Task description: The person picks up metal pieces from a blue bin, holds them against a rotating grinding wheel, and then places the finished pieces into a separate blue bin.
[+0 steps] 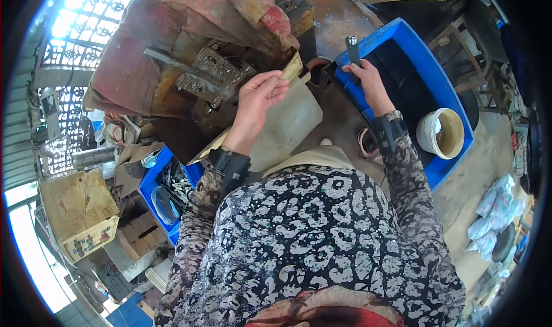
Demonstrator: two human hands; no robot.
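Note:
My right hand (371,85) is closed around a small bundle of slim dark pieces (352,50) with shiny metal ends, above the near-left rim of a long blue bin (397,28). My left hand (257,104) has its fingers pinched together beside a yellowish strip of board (292,67) at the front of a dirty, oily machine (210,71). Whatever those fingers hold, if anything, is too small to make out. Below the left hand a worn grey-beige sheet (290,120) slopes toward my lap.
A stained red cloth (129,68) drapes over the machine. An off-white bucket (441,134) stands in the blue bin. At left are another blue bin (150,183) holding dark pieces and a cardboard box (77,206). Plastic bags (491,215) lie on the floor at right.

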